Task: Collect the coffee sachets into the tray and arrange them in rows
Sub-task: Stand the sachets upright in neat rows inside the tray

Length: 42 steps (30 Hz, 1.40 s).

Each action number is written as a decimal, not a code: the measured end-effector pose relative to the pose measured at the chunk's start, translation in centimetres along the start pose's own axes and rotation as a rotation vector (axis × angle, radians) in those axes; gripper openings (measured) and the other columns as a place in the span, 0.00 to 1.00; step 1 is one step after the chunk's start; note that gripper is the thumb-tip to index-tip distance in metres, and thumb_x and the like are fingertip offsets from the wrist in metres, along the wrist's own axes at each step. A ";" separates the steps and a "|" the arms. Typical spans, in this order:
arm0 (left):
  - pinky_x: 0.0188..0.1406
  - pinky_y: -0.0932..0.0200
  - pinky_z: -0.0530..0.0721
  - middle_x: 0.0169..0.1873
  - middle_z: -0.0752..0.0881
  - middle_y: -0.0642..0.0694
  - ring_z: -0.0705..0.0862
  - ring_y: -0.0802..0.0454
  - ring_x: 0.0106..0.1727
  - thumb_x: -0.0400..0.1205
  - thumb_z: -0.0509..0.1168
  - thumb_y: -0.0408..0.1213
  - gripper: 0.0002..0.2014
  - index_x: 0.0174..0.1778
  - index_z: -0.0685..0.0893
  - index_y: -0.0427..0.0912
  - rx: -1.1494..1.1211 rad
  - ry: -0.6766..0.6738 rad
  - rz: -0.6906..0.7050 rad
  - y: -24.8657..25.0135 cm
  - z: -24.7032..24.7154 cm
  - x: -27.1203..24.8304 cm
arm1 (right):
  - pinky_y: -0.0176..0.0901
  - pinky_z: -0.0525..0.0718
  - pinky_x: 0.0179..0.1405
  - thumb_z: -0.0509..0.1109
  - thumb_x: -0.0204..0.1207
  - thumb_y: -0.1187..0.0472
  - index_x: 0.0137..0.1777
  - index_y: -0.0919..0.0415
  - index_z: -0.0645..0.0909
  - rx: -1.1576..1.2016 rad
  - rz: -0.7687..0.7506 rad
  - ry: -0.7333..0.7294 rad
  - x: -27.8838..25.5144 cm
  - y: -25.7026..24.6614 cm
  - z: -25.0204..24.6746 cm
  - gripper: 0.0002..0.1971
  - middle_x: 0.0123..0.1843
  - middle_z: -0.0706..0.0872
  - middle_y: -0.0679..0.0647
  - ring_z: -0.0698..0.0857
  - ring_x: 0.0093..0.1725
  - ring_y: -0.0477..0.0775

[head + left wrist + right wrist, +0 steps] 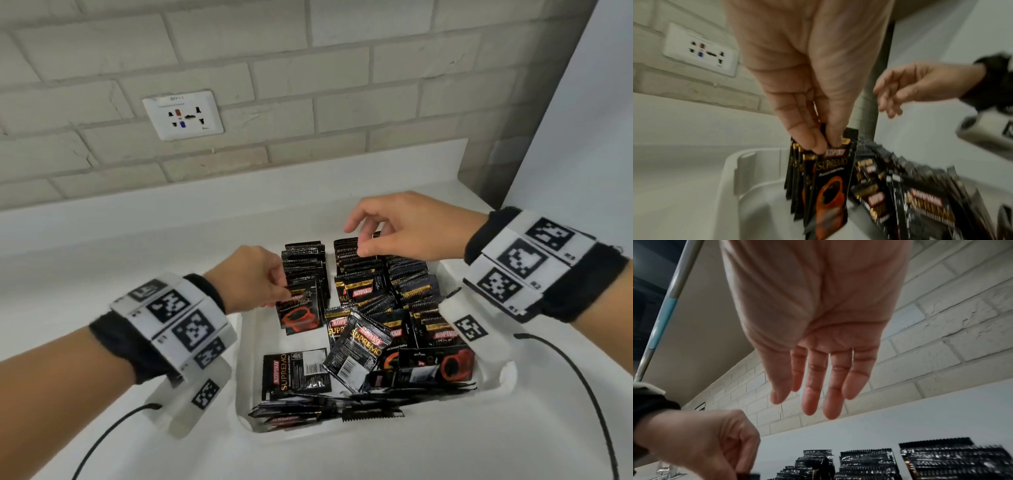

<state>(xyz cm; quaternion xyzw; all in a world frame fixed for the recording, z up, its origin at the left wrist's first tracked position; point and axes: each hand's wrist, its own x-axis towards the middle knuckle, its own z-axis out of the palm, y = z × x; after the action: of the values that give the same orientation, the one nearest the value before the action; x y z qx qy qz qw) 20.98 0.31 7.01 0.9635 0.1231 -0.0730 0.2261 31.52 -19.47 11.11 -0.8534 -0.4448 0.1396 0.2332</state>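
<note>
— White counter (137,233) under a brick wall: what shows from the head view?
— A tray (493,387) of black coffee sachets (363,270), some standing in rows.
— Left wrist view?
— The left hand (807,78) pinches one upright sachet (830,183).
— Right wrist view?
— The right hand (818,318) hovers above them, fingers loose, holding nothing.

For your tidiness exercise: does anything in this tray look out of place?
Yes. Several loose sachets lie flat or tilted at the near end of the tray, unlike the upright rows behind them.
</note>
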 end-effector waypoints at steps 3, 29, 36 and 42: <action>0.24 0.79 0.74 0.23 0.81 0.56 0.77 0.71 0.19 0.76 0.71 0.35 0.13 0.29 0.76 0.48 0.077 -0.034 0.008 0.4 0.8 0.7 | 0.26 0.72 0.38 0.71 0.74 0.56 0.55 0.46 0.77 0.009 0.011 -0.003 -0.6 0.5 -0.2 0.11 0.45 0.84 0.40 0.77 0.33 0.33; 0.36 0.76 0.69 0.52 0.76 0.55 0.71 0.66 0.38 0.78 0.69 0.39 0.18 0.65 0.78 0.47 0.038 -0.090 0.201 4.6 4.0 -2.3 | 0.33 0.80 0.43 0.57 0.50 0.16 0.47 0.26 0.80 0.291 0.031 0.183 -14.3 4.5 3.5 0.29 0.41 0.88 0.33 0.85 0.42 0.40; 0.48 0.63 0.70 0.57 0.69 0.47 0.70 0.53 0.55 0.82 0.57 0.28 0.28 0.77 0.65 0.56 0.295 -0.194 0.374 7.2 6.0 -1.2 | 0.32 0.81 0.39 0.57 0.57 0.18 0.48 0.26 0.79 0.277 0.069 0.180 -16.0 3.7 4.5 0.24 0.40 0.88 0.30 0.86 0.40 0.39; 0.46 0.59 0.75 0.63 0.73 0.49 0.76 0.51 0.60 0.83 0.56 0.32 0.24 0.73 0.69 0.58 0.445 -0.284 0.320 7.7 6.5 -0.6 | 0.30 0.81 0.41 0.56 0.55 0.18 0.49 0.24 0.78 0.290 0.067 0.169 -16.3 3.6 4.6 0.25 0.42 0.87 0.30 0.86 0.43 0.39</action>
<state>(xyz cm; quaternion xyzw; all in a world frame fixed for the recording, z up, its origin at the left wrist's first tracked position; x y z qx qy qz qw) 21.94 -9.43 4.56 0.9767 -0.0819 -0.1958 0.0330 22.76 -33.40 5.76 -0.8340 -0.3699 0.1375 0.3856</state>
